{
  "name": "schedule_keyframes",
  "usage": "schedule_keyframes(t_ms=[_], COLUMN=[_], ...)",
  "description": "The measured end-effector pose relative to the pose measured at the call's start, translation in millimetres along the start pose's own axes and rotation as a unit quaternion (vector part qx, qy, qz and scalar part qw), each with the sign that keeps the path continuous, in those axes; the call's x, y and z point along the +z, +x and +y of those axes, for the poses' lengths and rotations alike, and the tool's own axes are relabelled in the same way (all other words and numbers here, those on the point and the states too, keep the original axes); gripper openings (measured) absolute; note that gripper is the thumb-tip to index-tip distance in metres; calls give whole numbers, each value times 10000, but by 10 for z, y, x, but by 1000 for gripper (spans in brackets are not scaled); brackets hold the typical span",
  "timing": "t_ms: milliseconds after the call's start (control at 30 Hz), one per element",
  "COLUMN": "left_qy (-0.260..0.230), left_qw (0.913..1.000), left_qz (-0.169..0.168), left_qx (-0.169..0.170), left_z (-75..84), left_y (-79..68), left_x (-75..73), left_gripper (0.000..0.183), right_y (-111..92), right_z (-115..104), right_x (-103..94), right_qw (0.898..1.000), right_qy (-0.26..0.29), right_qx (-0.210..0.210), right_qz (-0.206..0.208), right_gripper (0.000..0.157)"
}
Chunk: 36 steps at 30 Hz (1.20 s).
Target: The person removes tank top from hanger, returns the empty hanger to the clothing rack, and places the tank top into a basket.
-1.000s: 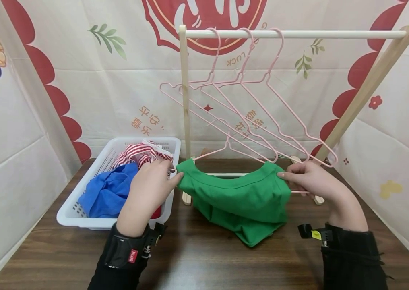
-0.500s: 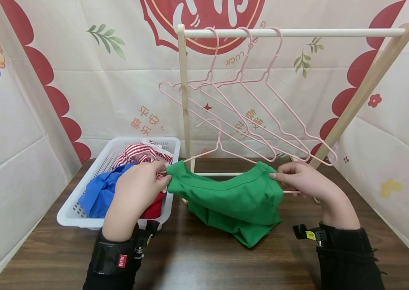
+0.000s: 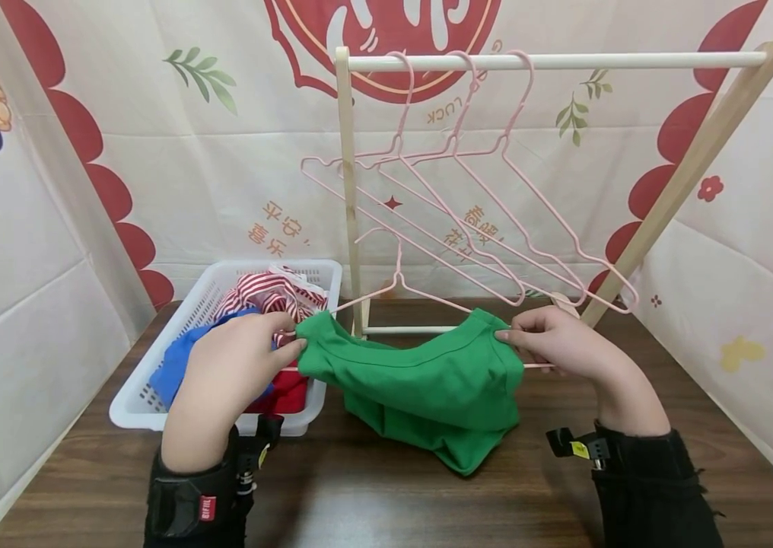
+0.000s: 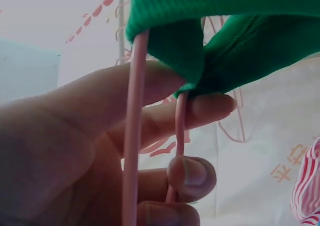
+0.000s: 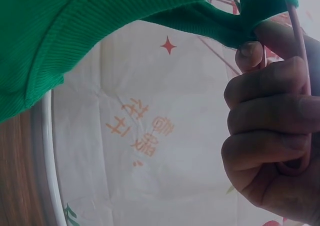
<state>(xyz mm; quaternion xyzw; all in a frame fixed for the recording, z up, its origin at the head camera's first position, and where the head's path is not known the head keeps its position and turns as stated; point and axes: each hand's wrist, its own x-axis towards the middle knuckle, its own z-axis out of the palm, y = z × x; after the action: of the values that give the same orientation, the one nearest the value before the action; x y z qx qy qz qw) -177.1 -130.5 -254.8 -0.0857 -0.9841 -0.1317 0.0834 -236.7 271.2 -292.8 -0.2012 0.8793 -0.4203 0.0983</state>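
A green garment [image 3: 414, 380] with a ribbed edge hangs between my hands, over a pink hanger [image 3: 398, 278] whose hook sticks up behind it. My left hand [image 3: 229, 373] pinches the garment's left corner, its fingers around the hanger wire [image 4: 134, 131] in the left wrist view. At the other corner, my right hand [image 3: 567, 346] pinches the cloth. The right wrist view has that hand's fingers [image 5: 267, 113] curled round the hanger's end. The lower part of the garment droops above the table. Its exact kind is hard to tell.
Left on the wooden table [image 3: 386, 502] stands a white basket [image 3: 133, 415] with blue, red and striped clothes. Behind, a wood-and-white rack [image 3: 564, 62] carries 3 pink hangers [image 3: 516, 114]. A printed cloth backdrop [image 3: 236, 183] surrounds the table.
Both hands have moved left with the garment and hanger, the left hand farther, now in front of the basket. The hanger's hook has shifted left and more of it shows.
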Motion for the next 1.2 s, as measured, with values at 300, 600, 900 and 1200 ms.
schedule_keyframes(t_ms=[300, 600, 900, 1200], left_qy=[92, -146, -618, -1582], left_qw=[9999, 9971, 9865, 9664], left_qz=[122, 740, 1493, 1927], left_qx=[-37, 125, 284, 622], left_z=[-24, -12, 9, 5], left_y=[-76, -120, -115, -99], left_x=[-79, -105, -100, -83], left_gripper=[35, 30, 28, 26], right_y=[-11, -73, -189, -345], right_z=[-77, -129, -231, -339], right_x=[31, 12, -26, -73], right_qw=[10000, 9974, 9867, 9677], right_qy=[-19, -291, -735, -1225], right_qx=[-14, -519, -950, -1400], right_qz=[-5, 403, 1098, 1701], right_gripper=[43, 36, 28, 21])
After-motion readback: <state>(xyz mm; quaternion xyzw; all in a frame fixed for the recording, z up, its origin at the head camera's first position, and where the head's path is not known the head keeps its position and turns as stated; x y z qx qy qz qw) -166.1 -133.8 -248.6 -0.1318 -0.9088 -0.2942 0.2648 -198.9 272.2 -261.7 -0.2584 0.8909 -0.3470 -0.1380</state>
